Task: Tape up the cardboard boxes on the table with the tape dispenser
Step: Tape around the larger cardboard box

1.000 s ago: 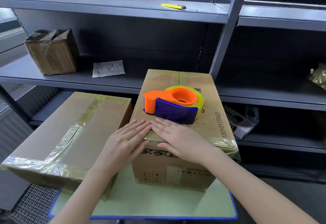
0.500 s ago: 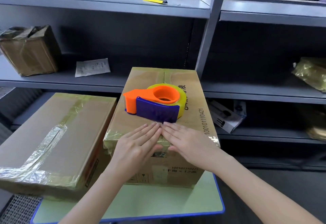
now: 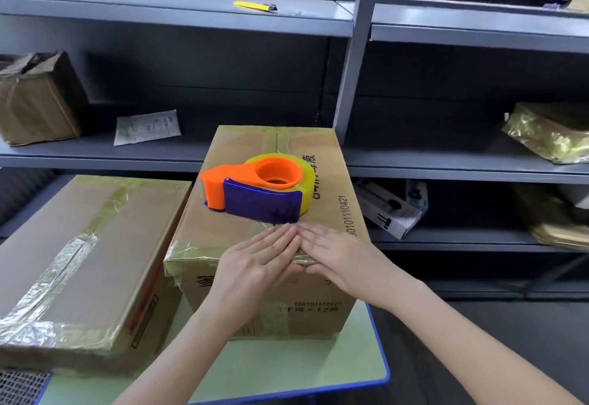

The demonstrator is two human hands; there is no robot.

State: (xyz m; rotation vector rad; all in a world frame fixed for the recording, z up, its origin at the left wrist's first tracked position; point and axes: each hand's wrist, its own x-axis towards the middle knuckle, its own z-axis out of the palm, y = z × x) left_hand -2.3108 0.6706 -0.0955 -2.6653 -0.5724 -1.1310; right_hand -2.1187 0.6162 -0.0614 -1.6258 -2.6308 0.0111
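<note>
Both flat, open-fingered hands, left hand [image 3: 255,264] and right hand [image 3: 338,254], crept forward over box [image 3: 331,162] edge.

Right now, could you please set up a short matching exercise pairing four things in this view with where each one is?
Things:
1. tape dispenser
2. yellow utility knife
3. left hand
4. crumpled brown parcel

Places:
A. on the upper shelf
B. on top of the upright cardboard box
C. far left of the middle shelf
D. flat on the box's near top edge, beside the right hand

Pairs: 1-B, 2-A, 3-D, 4-C
</note>
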